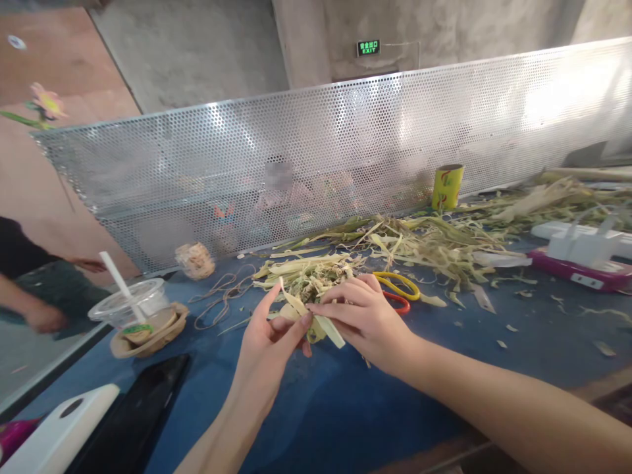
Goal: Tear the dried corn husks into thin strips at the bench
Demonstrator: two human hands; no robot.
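Note:
Between my two hands is a pale yellow-green strip of dried husk (330,329), held above the blue table. My left hand (274,336) pinches it between thumb and fingers, and its narrow end sticks up near the index finger. From the other side, the fingertips of my right hand (365,319) press on the same strip. Just behind my hands lies a heap of shredded husk (316,273). Scissors with a yellow and a red handle loop (402,286) lie beyond my right hand, their blades hidden.
At left stand a plastic cup with a straw (131,306), a black phone (133,411) and a white power bank (66,428). A yellow can (447,187), more husks (429,240) and a power strip (577,268) lie right. A perforated metal screen (316,151) borders the table; a person (39,283) stands left.

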